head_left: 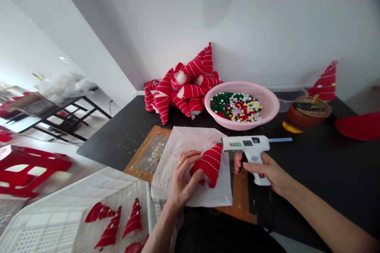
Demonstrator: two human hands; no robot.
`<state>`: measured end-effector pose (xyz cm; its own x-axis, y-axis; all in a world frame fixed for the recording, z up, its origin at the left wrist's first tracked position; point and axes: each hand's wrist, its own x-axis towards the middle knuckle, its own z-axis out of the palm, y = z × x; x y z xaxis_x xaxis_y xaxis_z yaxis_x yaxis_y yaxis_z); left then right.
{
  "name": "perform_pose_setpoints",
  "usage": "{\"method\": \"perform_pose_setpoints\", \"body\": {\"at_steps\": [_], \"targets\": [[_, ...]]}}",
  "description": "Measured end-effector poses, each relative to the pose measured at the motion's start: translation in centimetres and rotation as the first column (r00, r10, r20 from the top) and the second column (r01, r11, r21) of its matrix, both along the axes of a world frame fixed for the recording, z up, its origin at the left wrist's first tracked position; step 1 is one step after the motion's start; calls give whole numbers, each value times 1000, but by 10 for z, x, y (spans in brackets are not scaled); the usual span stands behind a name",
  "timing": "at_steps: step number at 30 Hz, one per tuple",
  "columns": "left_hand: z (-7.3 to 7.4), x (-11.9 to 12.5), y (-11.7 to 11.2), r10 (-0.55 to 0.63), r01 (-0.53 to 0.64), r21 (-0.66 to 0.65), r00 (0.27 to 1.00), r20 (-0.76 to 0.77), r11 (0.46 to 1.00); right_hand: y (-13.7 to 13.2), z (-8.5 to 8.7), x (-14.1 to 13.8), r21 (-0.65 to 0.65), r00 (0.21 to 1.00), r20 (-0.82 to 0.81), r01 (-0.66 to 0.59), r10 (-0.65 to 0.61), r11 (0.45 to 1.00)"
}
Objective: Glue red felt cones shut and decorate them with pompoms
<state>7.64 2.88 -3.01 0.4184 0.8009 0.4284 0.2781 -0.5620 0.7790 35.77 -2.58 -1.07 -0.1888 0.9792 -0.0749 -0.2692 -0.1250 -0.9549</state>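
Fabric cone point(210, 165), red, white-stitched, soft and light, probably best held at its stuffed base, where my left hand point(184, 178) cups it with curled fingers above tissue paper point(190, 142); my right hand point(267, 170) grips a white hot glue gun point(249, 146).

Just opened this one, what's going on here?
A person is at a dark table. Their left hand grips a red striped fabric cone over a white sheet, and their right hand holds a hot glue gun beside it. Behind are a pile of red cones and a pink basket of pom-poms.
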Motion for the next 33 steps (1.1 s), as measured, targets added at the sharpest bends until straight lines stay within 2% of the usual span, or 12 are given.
{"method": "perform_pose_setpoints", "body": {"at_steps": [3, 6, 8, 13, 16, 19, 22, 28, 33], "targets": [[-1, 3, 1, -20, 30, 122, 997, -77, 992, -1, -1, -2, -34, 998, 61, 18, -16, 999], [-5, 4, 2, -12, 22, 174, 998, -56, 984, -1, -3, -4, -64, 998, 58, 40, -36, 997], [-7, 4, 3, -2, 5, 144, 1000, -27, 990, 0, -4, -6, -82, 998, 38, 55, -52, 995], [-5, 0, 4, 78, -77, -49, 997, 24, 996, 1, -8, -8, -114, 998, -8, 56, -58, 992], [-3, 0, 2, 124, -121, -95, 992, 27, 988, 1, -10, -8, -111, 998, 0, 59, -60, 992], [-4, 2, 2, 210, -208, -97, 978, 9, 973, 0, -11, -7, -116, 999, 5, 53, -53, 992], [-7, 4, 3, 248, -246, -84, 969, 4, 966, 0, -11, -7, -118, 999, 3, 53, -53, 992], [-12, 2, 5, 246, -246, -6, 968, 45, 969, 0, -13, -8, -151, 998, 28, 51, -47, 987], [-9, 0, 3, 205, -207, 49, 978, 49, 977, -2, -12, -10, -144, 998, 55, 39, -31, 989]]}}
